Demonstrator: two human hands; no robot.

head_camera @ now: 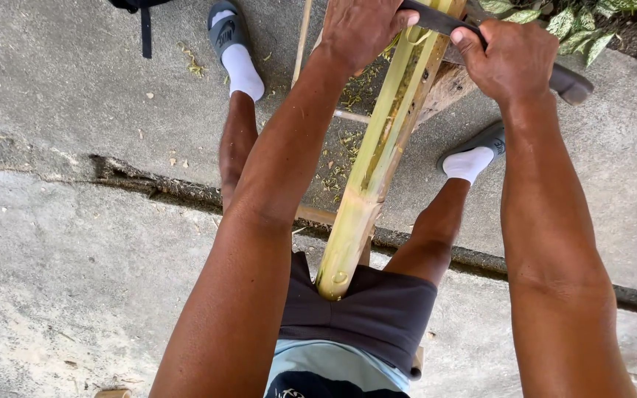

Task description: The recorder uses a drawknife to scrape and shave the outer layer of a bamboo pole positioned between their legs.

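a: shorts [377, 309] are nearest to the camera, dark ones, and the butt end of the stalk [374, 158] rests against them, between the person's legs.

b: what kind of stalk?

a: long, green-yellow, like a bamboo or palm stem. it runs up and away from the body and leans on a wooden block [447, 88] near the top of the view. its upper face looks already peeled, paler and a little brown in the middle.

b: and the hands?

a: both are closed on a dark blade [444, 22] that lies across the stalk. left hand [363, 26] is wrapped around one end, right hand [510, 59] around the other end, where a grey handle [573, 85] sticks out. the arms are stretched far forward.

b: so which step is this, in your opinion?

a: it seems to be the shaving of the skin, at the far end of a stroke. green shavings [344, 147] lie on the concrete [75, 243] under the stalk, so some skin is already off.

b: what does the next move need?

a: probably an even pull toward the body, both hands level, so the blade does not dig in. the stalk must stay firm against the block and the belly. care is also needed near the shorts, because the stroke ends close to the body.
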